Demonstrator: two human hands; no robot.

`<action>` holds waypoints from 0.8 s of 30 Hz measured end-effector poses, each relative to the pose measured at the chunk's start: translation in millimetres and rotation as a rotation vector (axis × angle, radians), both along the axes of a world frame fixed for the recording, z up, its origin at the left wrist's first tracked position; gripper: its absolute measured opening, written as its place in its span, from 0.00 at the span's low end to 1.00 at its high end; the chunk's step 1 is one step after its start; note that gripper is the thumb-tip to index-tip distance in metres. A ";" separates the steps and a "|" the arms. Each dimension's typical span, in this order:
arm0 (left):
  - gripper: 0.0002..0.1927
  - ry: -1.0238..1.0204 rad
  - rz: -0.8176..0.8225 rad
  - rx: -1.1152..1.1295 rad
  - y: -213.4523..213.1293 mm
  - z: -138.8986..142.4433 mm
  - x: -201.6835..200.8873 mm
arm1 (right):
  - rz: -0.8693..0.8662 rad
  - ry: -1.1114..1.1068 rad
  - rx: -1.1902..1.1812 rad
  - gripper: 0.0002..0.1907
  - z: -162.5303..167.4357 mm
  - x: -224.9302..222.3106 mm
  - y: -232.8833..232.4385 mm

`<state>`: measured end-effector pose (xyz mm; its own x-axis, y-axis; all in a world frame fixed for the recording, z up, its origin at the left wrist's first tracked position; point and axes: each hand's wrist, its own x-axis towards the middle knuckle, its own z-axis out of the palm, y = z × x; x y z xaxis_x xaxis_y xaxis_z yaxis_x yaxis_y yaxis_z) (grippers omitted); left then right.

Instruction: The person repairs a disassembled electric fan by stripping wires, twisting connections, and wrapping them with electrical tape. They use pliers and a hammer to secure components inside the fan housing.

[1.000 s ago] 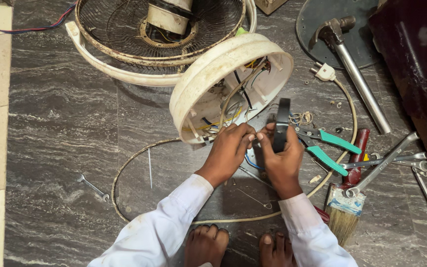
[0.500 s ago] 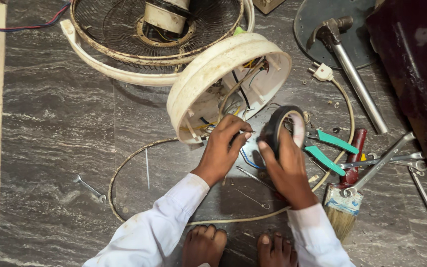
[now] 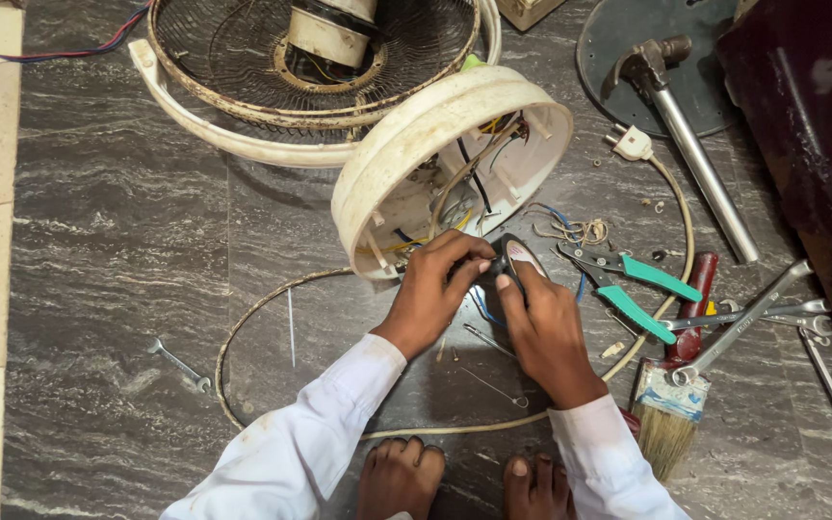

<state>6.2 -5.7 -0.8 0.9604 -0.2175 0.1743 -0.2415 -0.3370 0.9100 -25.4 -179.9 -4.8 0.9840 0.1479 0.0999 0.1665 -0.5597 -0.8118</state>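
— What has changed in the last second?

— The black tape roll (image 3: 510,258) has shifted; a second ago I had it edge-on between my fingers, half a second ago it stood face-up as an open ring in my right hand (image 3: 543,332), and now it lies low at the mouth of the cream round housing (image 3: 445,159), mostly hidden by both hands; my left hand (image 3: 435,289) has closed over it from the other side.

— So both hands are on it?

— Yes; the right hand's fingers are curled round the roll's near edge, the left hand pinches at its top, fingertips bent; I judge that I am working the tape's free end, close to the loose wires (image 3: 479,193) inside the housing.

— And around you?

— Green-handled pliers (image 3: 633,289) just right of my right hand; a paintbrush (image 3: 668,414) and spanners (image 3: 753,313) further right; the fan grille (image 3: 310,58) above.
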 end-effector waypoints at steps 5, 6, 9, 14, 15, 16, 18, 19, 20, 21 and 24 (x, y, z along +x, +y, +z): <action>0.08 0.000 -0.021 -0.027 2.1 -3.9 -0.5 | 0.064 -0.255 -0.232 0.10 -8.1 4.4 2.0; 0.08 0.017 -0.024 -0.033 2.6 -4.6 -0.2 | 0.090 -0.305 -0.267 0.09 -8.9 5.4 2.5; 0.09 0.032 -0.030 -0.021 4.0 -6.2 -0.1 | -0.093 0.005 -0.192 0.13 -9.8 7.0 4.3; 0.15 0.011 -0.100 -0.011 6.7 -6.8 0.1 | -0.019 -0.166 -0.282 0.07 -13.8 8.9 6.6; 0.16 0.019 -0.117 -0.013 7.0 -6.7 0.2 | -0.038 -0.135 -0.277 0.07 -15.8 9.0 7.1; 0.16 0.010 -0.128 -0.010 7.7 -6.6 0.4 | -0.081 -0.082 -0.252 0.08 -17.8 9.2 7.0; 0.17 -0.008 -0.147 -0.004 8.9 -6.6 1.3 | -0.167 0.024 -0.199 0.13 -22.6 10.2 8.4; 0.16 0.016 -0.149 -0.009 9.3 -6.7 1.4 | -0.096 -0.138 -0.241 0.09 -24.0 10.4 5.9; 0.14 0.041 -0.150 -0.014 10.0 -6.8 1.7 | -0.023 -0.299 -0.282 0.07 -25.0 11.2 4.2; 0.13 0.065 -0.152 -0.019 10.6 -7.1 2.0 | 0.049 -0.459 -0.322 0.06 -25.3 11.9 1.8; 0.09 -0.029 -0.159 0.001 11.6 -8.2 3.5 | 0.113 -0.408 -0.144 0.07 -22.4 15.7 -3.8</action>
<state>9.7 5.8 -8.9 0.9085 -0.3662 0.2014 -0.3180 -0.2931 0.9016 -9.7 -183.7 -27.2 0.8452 0.2935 0.4467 0.5237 -0.6222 -0.5820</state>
